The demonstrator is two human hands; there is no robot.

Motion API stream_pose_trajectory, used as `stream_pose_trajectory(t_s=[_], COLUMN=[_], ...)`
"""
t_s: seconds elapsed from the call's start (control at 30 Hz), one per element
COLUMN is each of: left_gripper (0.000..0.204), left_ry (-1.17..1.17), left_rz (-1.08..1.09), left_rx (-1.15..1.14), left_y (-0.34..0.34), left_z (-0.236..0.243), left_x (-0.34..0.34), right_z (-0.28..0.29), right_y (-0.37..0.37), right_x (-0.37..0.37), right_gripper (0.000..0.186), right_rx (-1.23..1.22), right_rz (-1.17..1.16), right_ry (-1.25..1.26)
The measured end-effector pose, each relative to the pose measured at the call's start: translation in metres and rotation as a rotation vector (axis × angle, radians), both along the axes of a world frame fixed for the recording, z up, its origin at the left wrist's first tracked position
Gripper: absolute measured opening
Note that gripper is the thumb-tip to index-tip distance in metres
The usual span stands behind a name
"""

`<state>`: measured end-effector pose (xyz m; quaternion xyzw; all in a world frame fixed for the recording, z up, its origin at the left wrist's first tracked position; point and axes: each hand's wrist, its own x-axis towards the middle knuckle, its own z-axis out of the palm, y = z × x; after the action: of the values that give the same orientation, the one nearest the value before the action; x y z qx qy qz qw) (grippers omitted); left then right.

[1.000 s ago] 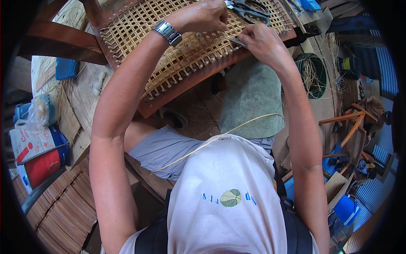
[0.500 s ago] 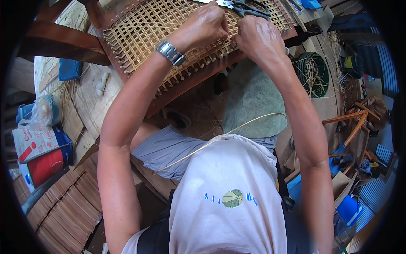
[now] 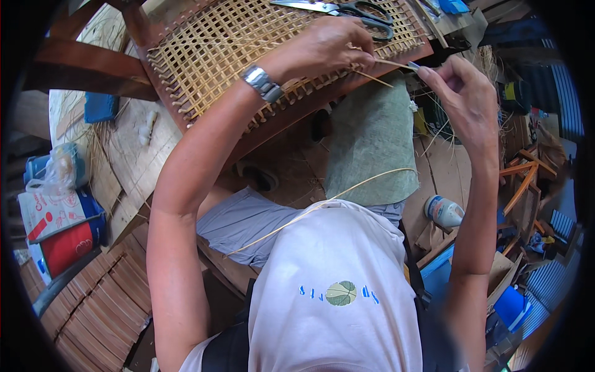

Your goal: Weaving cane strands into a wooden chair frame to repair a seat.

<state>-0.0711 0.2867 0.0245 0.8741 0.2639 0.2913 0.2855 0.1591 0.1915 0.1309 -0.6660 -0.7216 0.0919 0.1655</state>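
Note:
A woven cane seat [image 3: 217, 46] in a brown wooden frame lies in front of me, with short cane ends and pegs along its border. Over its near right edge, my left hand [image 3: 334, 46], with a metal watch at the wrist, pinches a cane strand [image 3: 392, 62]. The strand runs taut to my right hand [image 3: 463, 93], whose thumb and fingers close on its other end. Something small and blue-grey shows at the right fingertips; I cannot tell what it is. A second cane end [image 3: 375, 78] juts out below. Dark-handled scissors [image 3: 367, 20] rest on the seat.
One loose cane strip [image 3: 322, 204] lies across my lap and shirt. Green cloth [image 3: 372, 142] hangs below the seat edge. A white bottle [image 3: 444, 211] stands to the right. At left are a blue block [image 3: 101, 106] and a bag [image 3: 59, 217]; wooden chair parts [image 3: 524, 180] sit far right.
My right hand has moved right and down, away from the seat edge, drawing the strand out. My left hand has shifted right. The bottle has come into view.

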Motion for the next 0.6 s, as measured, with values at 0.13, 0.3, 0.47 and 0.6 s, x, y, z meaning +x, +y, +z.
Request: stream_pose_trajectory(t_s=[0.13, 0.3, 0.47, 0.6], left_gripper=[0.020, 0.027, 0.021, 0.021], left_ry=[-0.362, -0.162, 0.194, 0.208], left_rz=[-0.012, 0.118, 0.305, 0.332], left_rx=[-0.782, -0.440, -0.386, -0.447], left_y=[-0.010, -0.002, 0.001, 0.004], left_z=[0.041, 0.036, 0.031, 0.037], left_x=[-0.007, -0.018, -0.019, -0.015], right_z=[-0.020, -0.043, -0.052, -0.047], right_y=[0.009, 0.007, 0.019, 0.042], right_x=[0.008, 0.000, -0.006, -0.020], right_gripper=[0.026, 0.020, 0.020, 0.021], right_rx=[-0.145, -0.255, -0.087, -0.105], right_rz=[0.036, 0.072, 0.201, 0.322], right_ry=[0.319, 0.149, 0.196, -0.041])
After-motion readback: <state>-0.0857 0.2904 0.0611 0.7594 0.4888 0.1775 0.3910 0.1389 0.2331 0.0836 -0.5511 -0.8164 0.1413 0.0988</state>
